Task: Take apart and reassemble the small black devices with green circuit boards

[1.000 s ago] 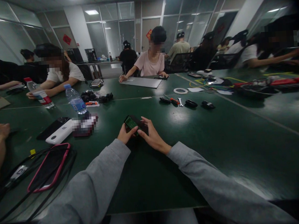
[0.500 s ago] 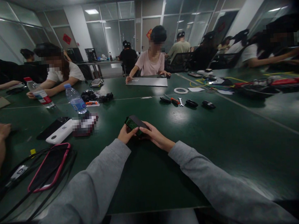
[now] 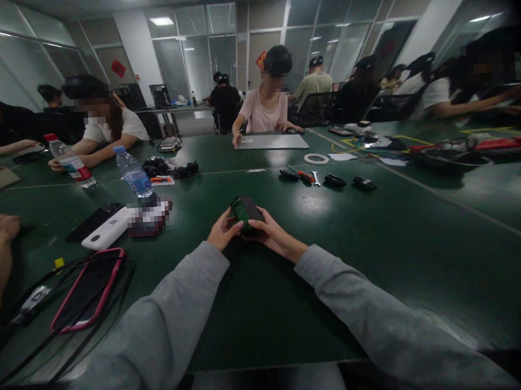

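Between my two hands is a small black box with a green circuit board showing on its open side (image 3: pixel 246 210), held just above the green table (image 3: pixel 267 312). My left hand (image 3: pixel 222 230) grips its left edge, with the thumb on the near side by the board. On the right, my right hand (image 3: pixel 275 232) wraps round the box, its thumb pressed near the lower front corner. The fingers beneath the box are partly hidden. The board side is turned left and toward me.
Phones, including one in a pink case (image 3: pixel 88 291), a white power bank (image 3: pixel 106 229), cables and bottles (image 3: pixel 133 173) lie left. Ahead are a screwdriver (image 3: pixel 306 177), a wrench (image 3: pixel 315 178) and a tape roll (image 3: pixel 316 158). Across the table a person (image 3: pixel 266 106) handles a flat grey panel (image 3: pixel 275 142).
The black box has turned in my hands and shifted slightly right, showing more of the green board. Across the table, the person's grey panel has slid to the right.
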`<state>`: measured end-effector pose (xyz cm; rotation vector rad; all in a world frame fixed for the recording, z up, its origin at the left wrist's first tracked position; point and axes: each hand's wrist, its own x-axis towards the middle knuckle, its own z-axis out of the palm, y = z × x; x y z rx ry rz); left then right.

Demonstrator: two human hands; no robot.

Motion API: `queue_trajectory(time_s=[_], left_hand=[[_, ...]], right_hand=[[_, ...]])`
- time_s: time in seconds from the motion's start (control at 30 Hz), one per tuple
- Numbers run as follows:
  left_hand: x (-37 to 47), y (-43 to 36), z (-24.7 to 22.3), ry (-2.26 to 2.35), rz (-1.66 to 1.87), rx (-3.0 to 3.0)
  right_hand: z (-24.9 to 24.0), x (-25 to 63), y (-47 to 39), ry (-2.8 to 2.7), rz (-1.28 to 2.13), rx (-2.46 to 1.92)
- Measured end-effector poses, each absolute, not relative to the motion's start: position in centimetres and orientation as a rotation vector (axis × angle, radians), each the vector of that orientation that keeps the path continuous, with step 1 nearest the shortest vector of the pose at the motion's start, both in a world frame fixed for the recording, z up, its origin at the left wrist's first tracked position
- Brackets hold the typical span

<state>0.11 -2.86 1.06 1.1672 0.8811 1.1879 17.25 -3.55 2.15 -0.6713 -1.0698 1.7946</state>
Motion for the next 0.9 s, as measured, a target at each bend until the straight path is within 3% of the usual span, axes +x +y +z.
queue_trajectory(time_s=[0.4,0.9], left_hand=[[-0.01,-3.06,1.05,0.857,1.212,1.187],[0.13,-2.61,0.48,0.871,1.228,1.125]], right_hand=[[2.78,17.97,-3.46,-0.931,1.937,-0.592],[2.54,17.21,-3.70,-1.040,1.813,-0.684]])
